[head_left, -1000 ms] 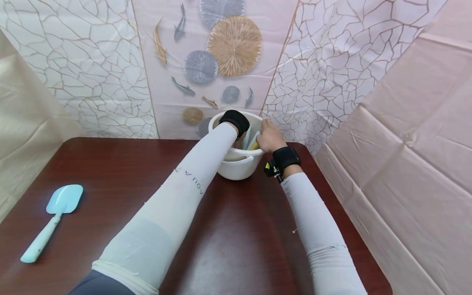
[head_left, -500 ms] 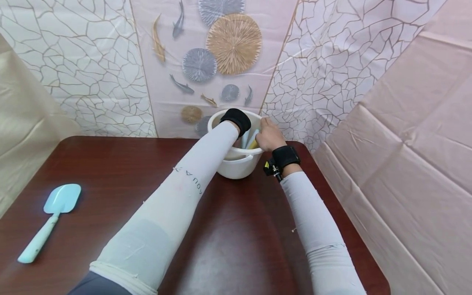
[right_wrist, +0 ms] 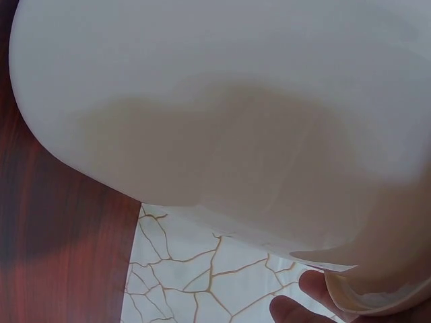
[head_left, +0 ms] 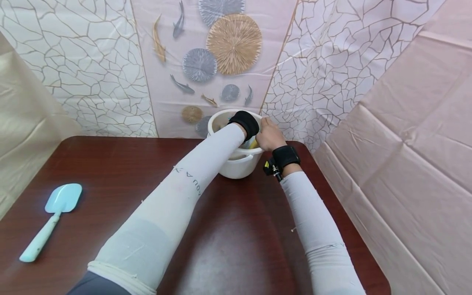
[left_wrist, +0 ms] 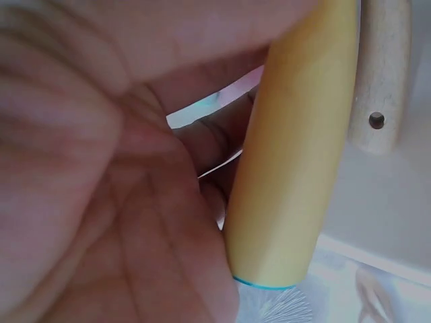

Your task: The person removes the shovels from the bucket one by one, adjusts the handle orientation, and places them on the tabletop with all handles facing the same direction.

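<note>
A white bucket [head_left: 236, 169] stands at the far edge of the table. My left hand [left_wrist: 114, 155] reaches down inside it, mostly hidden from the head view by my wrist band and sleeve. In the left wrist view its fingers curl behind a smooth yellow handle [left_wrist: 293, 148], with the thumb side across the upper part. What the handle belongs to is hidden. Beside it is a pale wooden handle [left_wrist: 380, 81] with a hole near its end. My right hand [head_left: 271, 135] grips the bucket's right rim; its fingertips [right_wrist: 289, 311] show below the rim in the right wrist view.
A light blue scoop-shaped spatula [head_left: 53, 219] lies on the left of the dark red-brown table [head_left: 121, 164]. Patterned sheeting [head_left: 103, 73] hangs right behind the bucket, and a plain pinkish sheet [head_left: 416, 155] runs along the right side.
My left hand has shifted slightly right inside the bucket, toward the yellow handle. My right hand keeps its place on the rim, and the spatula lies where it was.
</note>
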Motion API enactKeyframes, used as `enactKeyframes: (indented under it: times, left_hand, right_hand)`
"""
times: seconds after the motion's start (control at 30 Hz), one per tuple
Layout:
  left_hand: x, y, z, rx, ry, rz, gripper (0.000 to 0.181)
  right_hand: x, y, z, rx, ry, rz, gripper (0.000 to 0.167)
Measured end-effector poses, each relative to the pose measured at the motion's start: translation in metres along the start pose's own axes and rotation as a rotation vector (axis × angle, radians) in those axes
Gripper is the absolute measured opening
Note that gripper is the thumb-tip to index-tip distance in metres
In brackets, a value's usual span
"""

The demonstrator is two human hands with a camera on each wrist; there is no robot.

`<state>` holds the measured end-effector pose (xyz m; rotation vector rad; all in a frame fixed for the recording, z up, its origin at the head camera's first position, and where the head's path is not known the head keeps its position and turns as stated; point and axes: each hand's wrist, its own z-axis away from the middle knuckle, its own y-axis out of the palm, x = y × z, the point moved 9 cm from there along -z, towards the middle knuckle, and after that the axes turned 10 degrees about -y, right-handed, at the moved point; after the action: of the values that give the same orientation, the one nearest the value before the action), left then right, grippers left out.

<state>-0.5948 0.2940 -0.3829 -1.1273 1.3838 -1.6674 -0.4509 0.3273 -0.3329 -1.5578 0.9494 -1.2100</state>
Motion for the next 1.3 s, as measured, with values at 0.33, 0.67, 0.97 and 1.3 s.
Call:
enactKeyframes:
  times: [0.33,0.67,0.97,1.3]
  left_hand:
    - [0.018,-0.029,0.026,-0.055,-0.007,0.041,0.043]
    - [0.047,-0.134,0.185,-0.101,0.091,-0.026,0.032]
    - [0.07,-0.141,0.198,-0.082,0.189,-0.043,0.026]
    - [0.105,-0.128,0.215,-0.192,0.12,0.011,0.026]
  right_hand:
    - [0.014,-0.007,-0.008,-0.011,-0.046,0.013,0.074]
    - [0.011,-0.013,-0.01,-0.027,-0.049,-0.009,0.069]
    - [0.004,-0.01,-0.008,-0.037,-0.06,-0.007,0.069]
    - [0.001,-0.002,-0.003,-0.019,-0.057,-0.044,0.071]
